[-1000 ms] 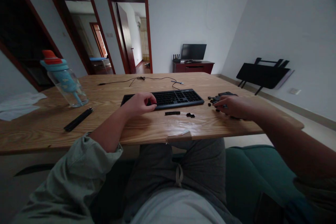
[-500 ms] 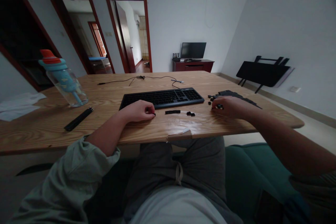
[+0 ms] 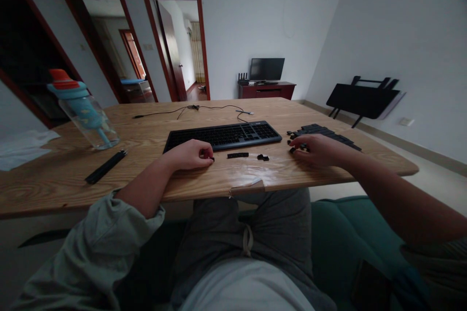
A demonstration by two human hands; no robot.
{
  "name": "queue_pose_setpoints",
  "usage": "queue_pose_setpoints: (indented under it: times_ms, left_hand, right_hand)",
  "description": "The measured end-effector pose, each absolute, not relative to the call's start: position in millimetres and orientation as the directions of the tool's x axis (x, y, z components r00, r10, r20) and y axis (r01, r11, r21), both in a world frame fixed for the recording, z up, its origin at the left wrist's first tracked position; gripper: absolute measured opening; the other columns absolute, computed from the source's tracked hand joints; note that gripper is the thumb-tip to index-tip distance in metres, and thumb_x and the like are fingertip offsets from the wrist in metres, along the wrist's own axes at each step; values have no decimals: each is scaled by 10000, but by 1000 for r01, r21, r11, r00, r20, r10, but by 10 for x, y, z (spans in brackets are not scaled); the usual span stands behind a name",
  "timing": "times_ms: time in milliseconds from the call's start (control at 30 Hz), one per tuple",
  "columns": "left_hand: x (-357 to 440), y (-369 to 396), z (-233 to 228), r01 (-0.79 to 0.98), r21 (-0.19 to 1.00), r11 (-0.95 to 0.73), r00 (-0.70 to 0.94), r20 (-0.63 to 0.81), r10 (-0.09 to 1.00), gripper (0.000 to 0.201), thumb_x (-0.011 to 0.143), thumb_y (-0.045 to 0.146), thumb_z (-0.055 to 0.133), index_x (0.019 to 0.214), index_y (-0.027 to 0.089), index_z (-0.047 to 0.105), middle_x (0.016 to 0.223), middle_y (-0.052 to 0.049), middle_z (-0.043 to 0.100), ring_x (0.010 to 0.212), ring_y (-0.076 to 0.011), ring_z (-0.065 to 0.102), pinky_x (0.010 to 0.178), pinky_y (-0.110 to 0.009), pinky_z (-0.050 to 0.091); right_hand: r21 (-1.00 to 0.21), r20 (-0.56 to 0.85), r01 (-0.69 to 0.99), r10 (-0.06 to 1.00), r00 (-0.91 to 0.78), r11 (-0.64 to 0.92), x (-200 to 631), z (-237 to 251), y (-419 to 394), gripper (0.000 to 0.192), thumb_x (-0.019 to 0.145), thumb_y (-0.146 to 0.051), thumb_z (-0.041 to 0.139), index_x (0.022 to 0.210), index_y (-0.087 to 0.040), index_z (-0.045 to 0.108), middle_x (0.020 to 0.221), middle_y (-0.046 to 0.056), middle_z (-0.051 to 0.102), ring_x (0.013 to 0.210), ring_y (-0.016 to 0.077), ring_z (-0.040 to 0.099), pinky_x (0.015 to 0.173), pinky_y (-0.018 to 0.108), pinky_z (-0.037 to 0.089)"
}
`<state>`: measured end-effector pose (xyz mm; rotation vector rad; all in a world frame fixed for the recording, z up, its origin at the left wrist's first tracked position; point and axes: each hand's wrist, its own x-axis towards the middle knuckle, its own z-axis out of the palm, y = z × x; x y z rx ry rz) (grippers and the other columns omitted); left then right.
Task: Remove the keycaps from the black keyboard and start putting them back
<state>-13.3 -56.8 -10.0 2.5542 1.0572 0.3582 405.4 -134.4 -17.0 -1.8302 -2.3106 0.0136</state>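
Left hand (image 3: 189, 154) is curled on the bench (image 3: 146, 175), pinching a small black keycap (image 3: 212, 158). Right hand (image 3: 314, 149) sits half-closed on the loose keys (image 3: 297, 146); can't tell if it grips one. Keyboard (image 3: 222, 135) lies just behind.

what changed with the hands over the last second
The left hand came off the black keyboard toward the near table edge, curled beside a small black keycap. The right hand drew slightly nearer over the pile of loose black keycaps. The blue water bottle and black bar kept their places.
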Motion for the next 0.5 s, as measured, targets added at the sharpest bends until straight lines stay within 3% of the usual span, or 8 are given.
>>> queue_pose_setpoints:
  times_ms: [500]
  left_hand:
    - [-122,-579,-88,644,386,-661,688,84,720,218,775,383,645,850,195,726,740,-5,685,653,-148,596,602,-246,427]
  right_hand:
    - [-206,103,942,963,-250,266,4025,-199,-1334,302,881,-387,564,1072,-236,743,1066,71,745,879,207,678,815,342,520]
